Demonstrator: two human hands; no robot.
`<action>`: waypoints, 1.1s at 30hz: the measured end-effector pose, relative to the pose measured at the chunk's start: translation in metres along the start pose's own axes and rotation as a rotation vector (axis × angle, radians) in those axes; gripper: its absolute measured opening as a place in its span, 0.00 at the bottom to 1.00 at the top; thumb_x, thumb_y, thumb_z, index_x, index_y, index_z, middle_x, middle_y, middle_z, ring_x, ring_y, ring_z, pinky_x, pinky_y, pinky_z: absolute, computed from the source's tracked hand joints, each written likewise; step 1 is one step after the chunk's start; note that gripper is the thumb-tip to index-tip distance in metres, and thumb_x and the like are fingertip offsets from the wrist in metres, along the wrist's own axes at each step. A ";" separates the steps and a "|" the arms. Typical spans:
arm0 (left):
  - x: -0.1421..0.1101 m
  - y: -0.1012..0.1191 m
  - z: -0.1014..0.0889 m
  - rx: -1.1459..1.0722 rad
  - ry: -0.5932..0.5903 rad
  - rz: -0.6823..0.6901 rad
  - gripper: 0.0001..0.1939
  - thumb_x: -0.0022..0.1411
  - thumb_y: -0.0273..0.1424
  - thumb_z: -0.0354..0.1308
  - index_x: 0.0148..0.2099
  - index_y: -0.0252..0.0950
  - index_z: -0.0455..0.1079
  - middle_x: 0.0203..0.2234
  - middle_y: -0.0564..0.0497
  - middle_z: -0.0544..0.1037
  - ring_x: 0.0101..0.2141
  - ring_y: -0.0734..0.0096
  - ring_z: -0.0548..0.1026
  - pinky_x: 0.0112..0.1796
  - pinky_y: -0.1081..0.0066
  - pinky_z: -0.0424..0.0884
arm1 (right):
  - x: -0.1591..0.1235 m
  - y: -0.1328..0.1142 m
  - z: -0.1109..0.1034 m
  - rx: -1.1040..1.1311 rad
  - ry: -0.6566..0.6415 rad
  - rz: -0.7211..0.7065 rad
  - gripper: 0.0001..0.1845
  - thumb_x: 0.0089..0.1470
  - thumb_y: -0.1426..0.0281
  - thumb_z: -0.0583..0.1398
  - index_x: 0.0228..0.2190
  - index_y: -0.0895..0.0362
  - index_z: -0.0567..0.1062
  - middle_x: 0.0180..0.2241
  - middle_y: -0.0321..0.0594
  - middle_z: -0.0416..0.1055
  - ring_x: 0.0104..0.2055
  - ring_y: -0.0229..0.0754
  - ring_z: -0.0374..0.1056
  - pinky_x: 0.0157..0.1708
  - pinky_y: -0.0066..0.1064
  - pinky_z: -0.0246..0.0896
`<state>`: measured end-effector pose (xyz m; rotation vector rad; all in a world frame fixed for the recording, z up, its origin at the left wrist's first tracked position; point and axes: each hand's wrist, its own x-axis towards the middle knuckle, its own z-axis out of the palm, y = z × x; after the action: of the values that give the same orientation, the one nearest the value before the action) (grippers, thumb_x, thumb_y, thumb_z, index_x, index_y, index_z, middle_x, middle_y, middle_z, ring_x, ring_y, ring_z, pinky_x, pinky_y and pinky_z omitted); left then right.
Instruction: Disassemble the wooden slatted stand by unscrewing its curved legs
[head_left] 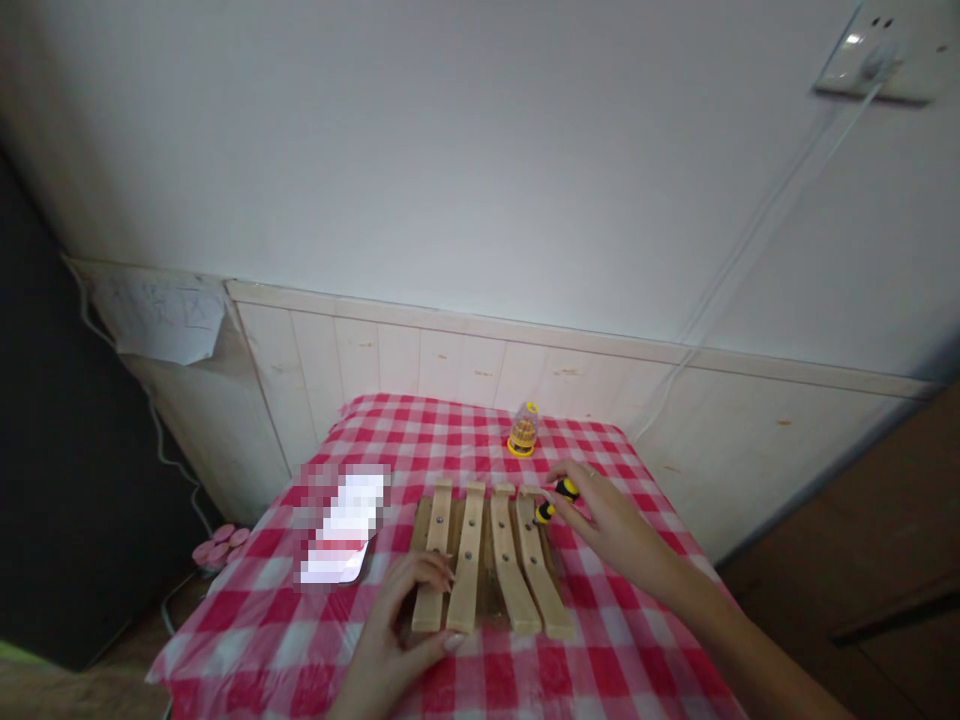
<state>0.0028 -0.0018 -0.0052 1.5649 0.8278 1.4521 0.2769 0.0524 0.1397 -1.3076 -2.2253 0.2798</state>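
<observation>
Several pale wooden slats (pixel 466 580) lie side by side across a darker wooden base (pixel 489 590), with dark screw heads along them. My left hand (pixel 409 605) is closed around the near left part of this piece. Its fingers rest over the leftmost slat, and its thumb is at the near ends. A small yellow-and-black screwdriver (pixel 568 489) is held in my right hand (pixel 600 510), tilted down toward the far screw of the rightmost slat. Whether its tip sits in the screw is too small to tell.
A phone (pixel 345 530) with a bright, blurred-out screen lies left of the wood. Near the wall stands a yellow case with a clear domed cover (pixel 523 432). The red-and-white checked tablecloth (pixel 622 640) covers the table. A cable runs down the wall at right.
</observation>
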 end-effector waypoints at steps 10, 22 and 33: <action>-0.004 -0.001 -0.003 0.028 -0.043 -0.005 0.15 0.62 0.45 0.67 0.45 0.43 0.73 0.43 0.47 0.78 0.52 0.50 0.74 0.52 0.58 0.69 | 0.000 0.002 0.001 -0.257 -0.018 -0.038 0.15 0.70 0.66 0.47 0.35 0.54 0.70 0.34 0.46 0.76 0.39 0.52 0.73 0.37 0.41 0.67; -0.002 0.003 -0.002 0.012 -0.043 -0.003 0.13 0.64 0.43 0.65 0.45 0.42 0.73 0.44 0.46 0.77 0.52 0.51 0.74 0.53 0.58 0.69 | 0.002 -0.005 -0.003 -0.085 -0.011 -0.022 0.14 0.69 0.64 0.49 0.46 0.54 0.71 0.44 0.50 0.78 0.44 0.50 0.76 0.43 0.41 0.71; -0.001 0.006 -0.002 0.051 -0.047 -0.006 0.14 0.64 0.45 0.64 0.44 0.41 0.72 0.42 0.45 0.77 0.49 0.52 0.75 0.52 0.57 0.70 | 0.009 -0.001 -0.018 -0.099 -0.164 -0.069 0.13 0.68 0.67 0.50 0.47 0.55 0.72 0.45 0.51 0.77 0.48 0.51 0.74 0.48 0.45 0.71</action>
<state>0.0000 -0.0056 -0.0002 1.6273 0.8465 1.3943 0.2824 0.0580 0.1587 -1.2964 -2.4444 0.2623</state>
